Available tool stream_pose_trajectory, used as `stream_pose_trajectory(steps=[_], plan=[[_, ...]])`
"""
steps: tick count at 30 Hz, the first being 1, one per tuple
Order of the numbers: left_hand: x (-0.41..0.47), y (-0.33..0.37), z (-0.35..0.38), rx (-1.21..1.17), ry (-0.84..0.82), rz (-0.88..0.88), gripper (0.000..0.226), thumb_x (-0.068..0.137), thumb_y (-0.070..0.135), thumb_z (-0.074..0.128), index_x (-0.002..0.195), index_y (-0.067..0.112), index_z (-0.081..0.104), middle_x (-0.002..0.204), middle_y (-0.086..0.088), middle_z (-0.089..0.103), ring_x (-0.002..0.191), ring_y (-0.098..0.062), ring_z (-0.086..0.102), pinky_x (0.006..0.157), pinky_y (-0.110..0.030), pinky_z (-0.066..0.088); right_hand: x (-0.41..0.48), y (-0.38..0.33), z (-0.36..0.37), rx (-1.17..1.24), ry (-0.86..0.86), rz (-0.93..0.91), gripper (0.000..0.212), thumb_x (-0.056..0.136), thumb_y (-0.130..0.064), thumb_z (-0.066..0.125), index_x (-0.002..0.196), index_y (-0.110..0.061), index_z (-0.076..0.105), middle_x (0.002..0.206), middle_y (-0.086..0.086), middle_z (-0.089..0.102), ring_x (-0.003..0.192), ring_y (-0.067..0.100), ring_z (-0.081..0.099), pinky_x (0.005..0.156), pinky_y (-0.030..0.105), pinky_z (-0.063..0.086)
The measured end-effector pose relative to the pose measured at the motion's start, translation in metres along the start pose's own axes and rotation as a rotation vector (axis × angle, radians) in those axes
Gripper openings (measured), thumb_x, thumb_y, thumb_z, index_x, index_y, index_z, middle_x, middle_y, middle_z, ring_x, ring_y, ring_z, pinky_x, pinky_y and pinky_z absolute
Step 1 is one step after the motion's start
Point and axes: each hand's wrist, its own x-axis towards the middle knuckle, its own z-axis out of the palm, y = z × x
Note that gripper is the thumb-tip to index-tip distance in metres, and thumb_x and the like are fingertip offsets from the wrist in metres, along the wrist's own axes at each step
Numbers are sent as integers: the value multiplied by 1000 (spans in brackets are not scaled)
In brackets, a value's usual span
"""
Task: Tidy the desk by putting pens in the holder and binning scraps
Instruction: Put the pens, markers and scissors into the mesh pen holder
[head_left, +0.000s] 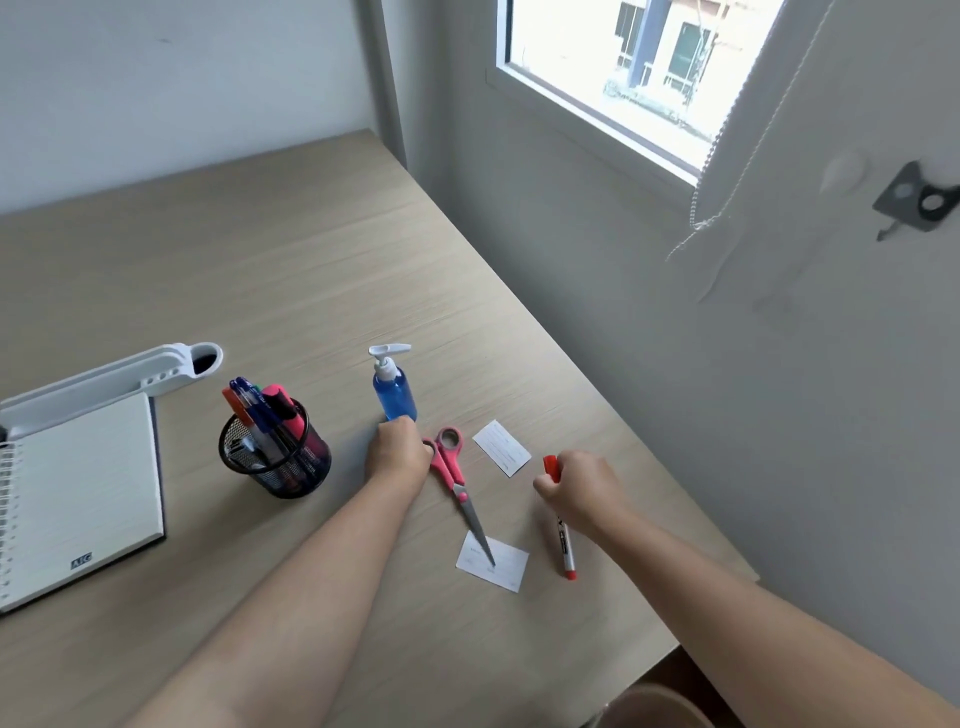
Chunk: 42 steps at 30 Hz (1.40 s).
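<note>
**What the view hides**

The left hand (397, 451) covers the base of the blue pump bottle (394, 391) and one loop of the pink scissors (456, 478) — its fingers cannot be seen. The right hand (576, 491) hides the middle of the red marker (563, 545); its grip is unclear. Print on both paper scraps (502, 448) is too faint to read. The notebook (78, 499) runs off the left edge — the brown bin (657, 709) off the near one.

a small logo reading "aig" sits on the notebook (83, 499) page.
</note>
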Motion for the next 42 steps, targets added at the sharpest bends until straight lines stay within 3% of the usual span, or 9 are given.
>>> stream_pose_trajectory(steps=[7,13,16,18,21,26,33,37,42], plan=[[-3,-4,-1,-149,51,48,19,87,11,57,102,1,62,106,-19,67,98,-35,65,80,-36,50,3,-2,-12,99,49,-62,23,81,-20,52,63,-11,41,61,2,42,53,16,33,46,27,25],[-22,-19,-40,-546,76,100,11,84,2,58,80,9,66,76,-12,68,60,-20,65,67,-35,59,3,-23,-35,242,45,-183,35,81,-16,54,53,-14,33,54,-1,34,48,14,26,40,19,21],[-33,-30,-75,-649,88,148,20,85,-2,57,76,15,64,75,-11,67,50,-9,64,56,-22,57,2,-55,-42,327,14,-302,29,80,-14,54,56,-7,40,55,3,38,51,18,30,44,23,26],[-42,-45,-104,-645,127,170,16,88,-1,55,83,10,66,76,-10,68,53,-9,64,52,-16,55,-3,-85,-41,363,-18,-394,26,79,-15,56,60,0,45,59,8,41,55,19,33,51,26,29],[-49,-69,-147,-637,214,189,17,90,2,53,87,13,66,77,-5,69,55,-8,64,54,-14,53,-11,-131,-35,370,-55,-531,28,82,-16,57,57,-7,48,57,8,44,54,18,34,52,27,31],[-50,-119,-210,-610,426,193,14,91,3,57,95,8,69,87,-13,73,67,-19,70,74,-32,60,-20,-205,-22,366,-52,-692,22,85,-19,59,77,1,61,72,21,65,60,20,48,58,33,44],[-44,-149,-242,-469,634,251,13,89,3,58,95,5,70,86,-10,73,75,-22,73,77,-36,60,-14,-250,9,254,-35,-747,16,87,-21,60,92,-8,68,78,3,66,70,18,55,66,29,44],[-32,-159,-239,-399,632,301,13,89,3,58,94,7,70,88,-11,74,79,-24,73,79,-39,60,-9,-254,27,159,-46,-736,17,88,-23,60,96,-11,68,89,3,71,81,19,63,75,32,51],[-16,-163,-240,-336,632,345,13,89,4,59,98,6,69,92,-11,74,80,-21,71,78,-34,58,-2,-254,41,90,-89,-718,15,89,-22,58,96,-13,68,92,4,72,81,19,64,70,28,49]])
